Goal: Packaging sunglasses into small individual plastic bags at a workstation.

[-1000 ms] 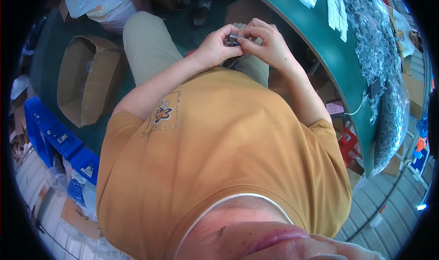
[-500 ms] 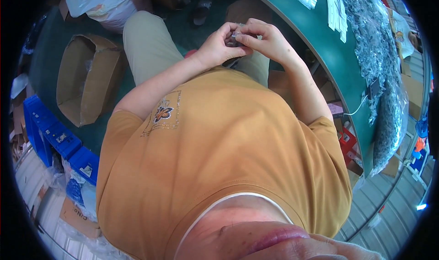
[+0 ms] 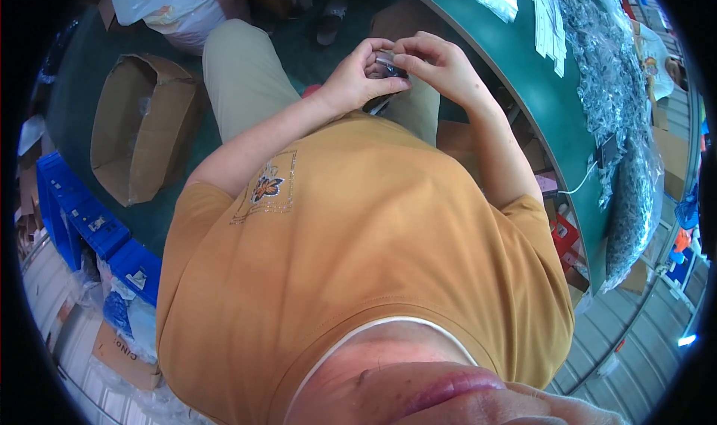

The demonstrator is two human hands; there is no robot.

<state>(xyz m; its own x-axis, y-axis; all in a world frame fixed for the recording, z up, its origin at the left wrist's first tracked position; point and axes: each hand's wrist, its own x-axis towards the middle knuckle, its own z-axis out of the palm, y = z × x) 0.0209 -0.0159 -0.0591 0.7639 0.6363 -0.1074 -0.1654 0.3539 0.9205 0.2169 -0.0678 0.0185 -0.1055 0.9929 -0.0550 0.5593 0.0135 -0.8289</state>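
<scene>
Over my lap both hands meet at a small dark item in a clear plastic bag (image 3: 388,68). My left hand (image 3: 360,75) is closed round it from the left, its thumb along the near side and its fingers behind. From the right, my right hand (image 3: 441,60) pinches the upper edge of the clear plastic between thumb and forefinger. The item's exact kind is too small and too covered to tell.
To the left stands an open cardboard box (image 3: 142,137), with blue plastic bins (image 3: 93,219) nearer. A white plastic bag (image 3: 175,10) lies beyond it. The green table (image 3: 515,59) curves along the right, bearing a heap of small clear packages (image 3: 605,74) and white strips (image 3: 549,36).
My right fingers have shifted slightly upward and right on the plastic, so more of the dark item shows. My left hand keeps its hold.
</scene>
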